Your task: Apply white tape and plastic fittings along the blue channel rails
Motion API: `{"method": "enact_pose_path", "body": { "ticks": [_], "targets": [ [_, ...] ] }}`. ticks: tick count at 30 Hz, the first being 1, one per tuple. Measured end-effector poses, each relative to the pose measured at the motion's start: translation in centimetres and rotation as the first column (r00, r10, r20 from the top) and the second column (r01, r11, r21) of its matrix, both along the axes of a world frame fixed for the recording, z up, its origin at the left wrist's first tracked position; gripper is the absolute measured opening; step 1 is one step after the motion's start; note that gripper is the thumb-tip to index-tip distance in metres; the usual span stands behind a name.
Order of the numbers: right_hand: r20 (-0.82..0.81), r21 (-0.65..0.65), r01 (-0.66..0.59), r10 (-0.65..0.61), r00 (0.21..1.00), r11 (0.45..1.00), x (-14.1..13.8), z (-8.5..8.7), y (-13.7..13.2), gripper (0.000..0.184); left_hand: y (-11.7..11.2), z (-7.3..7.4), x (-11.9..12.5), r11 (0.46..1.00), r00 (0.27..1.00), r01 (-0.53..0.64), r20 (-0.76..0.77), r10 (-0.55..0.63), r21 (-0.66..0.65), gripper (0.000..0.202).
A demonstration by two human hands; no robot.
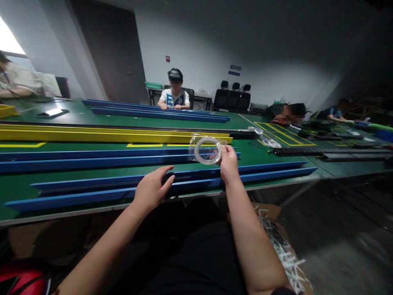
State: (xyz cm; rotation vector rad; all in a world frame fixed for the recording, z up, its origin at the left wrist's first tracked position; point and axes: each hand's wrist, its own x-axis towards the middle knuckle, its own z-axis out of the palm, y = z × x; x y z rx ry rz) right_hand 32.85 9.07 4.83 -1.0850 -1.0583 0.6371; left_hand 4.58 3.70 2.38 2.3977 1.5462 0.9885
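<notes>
My right hand (pixel 229 163) is closed on a clear tape roll in a plastic wrapper (pixel 207 150), held up above the blue rails. My left hand (pixel 152 189) hovers over the nearest blue rail (pixel 92 196) at the table's front edge, fingers loosely extended with nothing in them. Several long blue rails (pixel 92 162) lie side by side across the green table (pixel 18 184) in front of me.
A long yellow rail (pixel 92 134) and more blue rails (pixel 159 111) lie farther back. A person sits across the table; other people work at the left and right. Black strips (pixel 331 152) lie at right. A box of white scraps (pixel 282 246) sits by my right elbow.
</notes>
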Motion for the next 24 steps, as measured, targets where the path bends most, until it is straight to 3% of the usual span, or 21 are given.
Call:
{"method": "enact_pose_path", "body": {
  "ticks": [3, 9, 13, 16, 20, 24],
  "targets": [
    [-0.173, 0.018, -0.199, 0.199, 0.965, 0.98, -4.0, -1.6, -0.3, 0.036, 0.6, 0.2, -0.9, 0.987, 0.974, 0.083, 0.219, -0.052, -0.136, 0.05],
    [-0.158, 0.058, -0.301, 0.307, 0.939, 0.952, -6.6, -2.6, -1.6, 0.03, 2.4, -0.4, -1.6, 0.938, 0.788, 0.26, 0.612, -0.068, -0.23, 0.071],
    [-0.224, 0.045, -0.375, 0.376, 0.899, 0.926, -6.5, -2.5, -2.0, 0.032, 2.5, 0.0, -1.6, 0.911, 0.781, 0.293, 0.623, -0.052, -0.291, 0.054],
    [-0.215, 0.016, -0.392, 0.386, 0.897, 0.92, -6.7, -2.3, -2.1, 0.034, 2.1, 0.5, -1.6, 0.919, 0.78, 0.245, 0.626, 0.002, -0.308, 0.04],
    [-0.164, -0.02, -0.349, 0.341, 0.926, 0.937, -6.8, -2.3, -2.1, 0.034, 2.0, 0.8, -1.6, 0.929, 0.727, 0.235, 0.686, 0.026, -0.285, 0.038],
    [-0.158, -0.015, -0.277, 0.272, 0.949, 0.961, -6.6, -2.6, -2.0, 0.034, 2.0, 0.8, -1.9, 0.901, 0.664, 0.293, 0.746, 0.049, -0.319, 0.039]
  ]
}}
